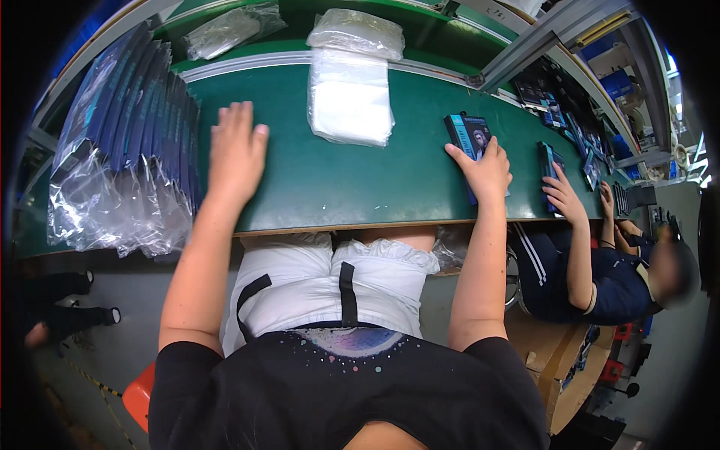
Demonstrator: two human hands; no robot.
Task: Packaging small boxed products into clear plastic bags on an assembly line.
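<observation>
My left hand is over the green table, its fingers stretched out and slightly blurred, holding nothing. Just left of it stands a row of dark blue flat boxes in clear plastic bags. On the right, my right hand grips a dark blue box with a light blue strip and a printed picture, thumb on its left side and fingers on its right. The hand covers the box's lower part. A stack of clear plastic bags lies on the table between my hands, toward the back.
At the right, a co-worker has a hand on a similar box. More dark boxes lie farther along the green table. Another clear bag rests on the back shelf. An open cardboard carton is on the floor.
</observation>
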